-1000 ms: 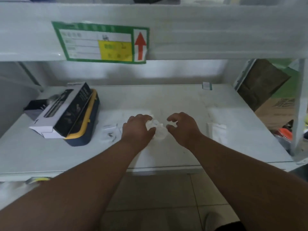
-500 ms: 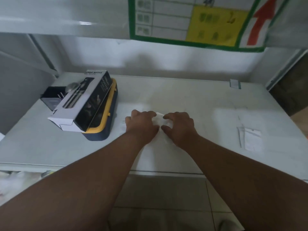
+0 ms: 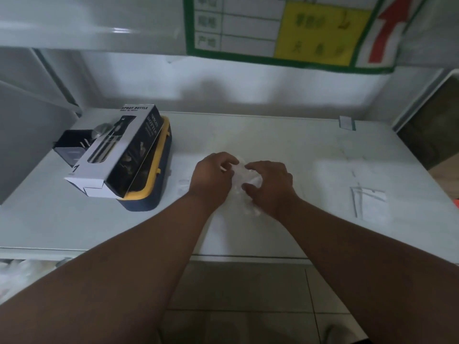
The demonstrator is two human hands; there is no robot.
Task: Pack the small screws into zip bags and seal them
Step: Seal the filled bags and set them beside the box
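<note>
Zip bag (image 3: 244,180) at desk (image 3: 285,145) centre, crumpled, long axis unclear, pinched between left hand (image 3: 211,178) and right hand (image 3: 269,186), boxed case (image 3: 129,157) left, bare surface far and right.

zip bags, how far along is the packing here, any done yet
Possibly done: a flat clear bag lies apart at the right of the shelf; its contents and seal are too blurred to tell. In hand: the left hand and right hand both pinch a crumpled clear zip bag. Left: that bag's seal, and another small bag beside the left hand.
</note>
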